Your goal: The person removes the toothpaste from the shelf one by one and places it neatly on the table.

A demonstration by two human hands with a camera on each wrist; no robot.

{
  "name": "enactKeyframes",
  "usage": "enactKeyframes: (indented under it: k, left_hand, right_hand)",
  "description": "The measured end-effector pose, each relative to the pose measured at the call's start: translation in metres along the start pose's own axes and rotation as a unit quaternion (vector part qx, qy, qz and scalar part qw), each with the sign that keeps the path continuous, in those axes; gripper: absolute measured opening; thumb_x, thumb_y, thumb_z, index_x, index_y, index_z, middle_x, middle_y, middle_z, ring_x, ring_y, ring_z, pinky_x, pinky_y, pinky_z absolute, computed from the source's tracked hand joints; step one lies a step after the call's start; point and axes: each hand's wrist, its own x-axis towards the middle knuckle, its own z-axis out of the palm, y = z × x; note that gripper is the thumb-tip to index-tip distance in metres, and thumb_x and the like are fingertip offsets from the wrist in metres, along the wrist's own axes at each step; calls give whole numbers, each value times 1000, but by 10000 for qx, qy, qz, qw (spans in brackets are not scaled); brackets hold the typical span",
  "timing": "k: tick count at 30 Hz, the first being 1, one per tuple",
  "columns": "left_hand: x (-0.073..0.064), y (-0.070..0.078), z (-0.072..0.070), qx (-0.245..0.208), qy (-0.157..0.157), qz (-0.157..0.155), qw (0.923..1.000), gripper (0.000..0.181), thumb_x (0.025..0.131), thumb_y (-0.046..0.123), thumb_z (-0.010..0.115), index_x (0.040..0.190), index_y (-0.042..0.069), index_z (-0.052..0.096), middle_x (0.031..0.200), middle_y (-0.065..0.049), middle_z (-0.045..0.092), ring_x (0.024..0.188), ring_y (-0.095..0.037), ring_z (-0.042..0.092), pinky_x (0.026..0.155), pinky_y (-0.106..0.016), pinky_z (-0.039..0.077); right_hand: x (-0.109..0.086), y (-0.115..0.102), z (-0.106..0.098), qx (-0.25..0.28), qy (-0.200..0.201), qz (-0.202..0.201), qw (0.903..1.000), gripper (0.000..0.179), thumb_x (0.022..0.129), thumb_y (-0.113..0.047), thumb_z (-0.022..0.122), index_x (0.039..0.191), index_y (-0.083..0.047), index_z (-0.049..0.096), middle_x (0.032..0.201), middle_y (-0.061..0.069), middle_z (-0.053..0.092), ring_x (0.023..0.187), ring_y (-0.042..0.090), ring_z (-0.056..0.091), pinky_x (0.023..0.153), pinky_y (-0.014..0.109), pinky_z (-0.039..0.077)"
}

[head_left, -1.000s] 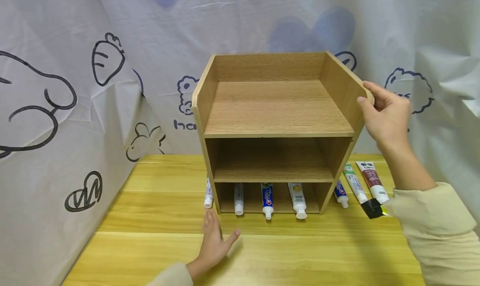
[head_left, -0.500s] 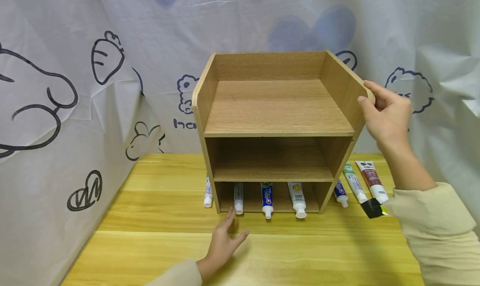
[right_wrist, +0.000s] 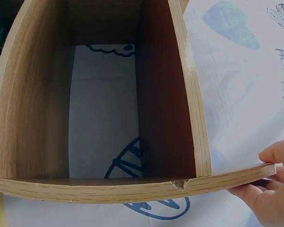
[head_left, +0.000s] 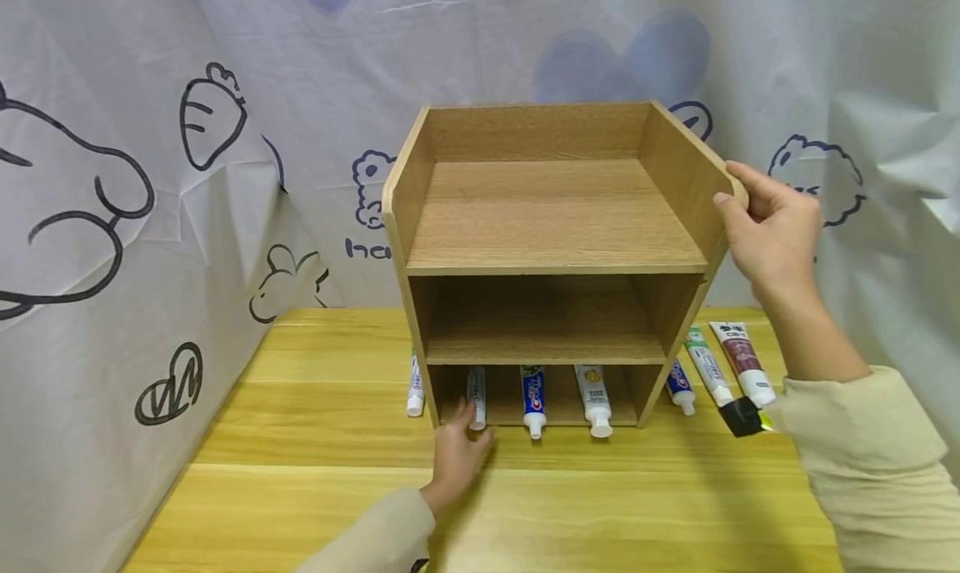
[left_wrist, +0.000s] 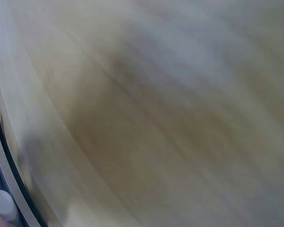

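Note:
In the head view a small wooden shelf [head_left: 555, 214] stands on the table, its top tray and two compartments facing me. My right hand [head_left: 776, 235] grips the top front corner of its right side panel; the right wrist view also has this hand [right_wrist: 274, 194] on the board. Low at the front, my left hand [head_left: 456, 456] has its fingers and thumb spread around the cap end of a white toothpaste tube [head_left: 477, 398] in the bottom compartment. Whether they touch it is unclear. A blue toothpaste tube [head_left: 533, 398] and a white-and-gold one [head_left: 594, 398] lie in the same compartment.
Left of the shelf lies another white tube [head_left: 416, 389]. To its right are a blue tube [head_left: 679, 387], a green-and-white tube [head_left: 708, 369] and a maroon-and-white tube [head_left: 742, 360]. A drawn-on white sheet [head_left: 225, 181] hangs behind the yellow wooden table [head_left: 300, 473].
My left hand has moved right and forward, from the tube outside the shelf to the leftmost tube in the bottom compartment. My right hand has stayed on the side panel.

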Motion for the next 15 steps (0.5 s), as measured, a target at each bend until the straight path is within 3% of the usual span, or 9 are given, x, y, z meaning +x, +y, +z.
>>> enactKeyframes:
  k: [3,4,7,10,15]
  left_hand:
    - [2,1,5,160,100,-57,9998,48,72,1,74,111,-19,57,115,-42,51,79,-40,67,66,-32,57]
    - [2,2,7,182,117,-104,9997,48,71,1,74,111,-19,56,115,-42,51,80,-41,66,68,-33,56]
    - [3,1,10,256,138,-202,9994,48,71,-2,73,112,-19,56,114,-41,51,57,-31,66,59,-26,57]
    - [4,0,13,338,140,-234,9991,47,72,-4,71,113,-19,55,113,-41,52,41,-22,57,49,-18,53]
    - [4,-2,18,582,198,-123,9980,46,73,-5,70,114,-19,54,112,-40,54,40,-10,52,50,-13,51]
  right_hand:
    - [-1,1,1,-27,-45,-32,10000,40,92,-18,52,132,-15,53,131,14,54,117,23,56,91,26,49]
    - [-1,1,1,-33,-57,-51,10000,40,92,-18,51,132,-15,52,131,14,54,117,23,56,91,27,49]
    - [-1,1,1,-38,-43,-107,9999,40,92,-18,51,132,-15,53,131,15,54,116,23,56,91,27,49]
    - [-1,1,1,-21,-3,-141,9999,39,92,-18,51,131,-14,53,130,15,54,116,22,57,90,26,49]
    - [0,1,0,31,39,-155,9999,39,92,-17,52,130,-14,54,129,16,55,115,21,57,90,25,49]
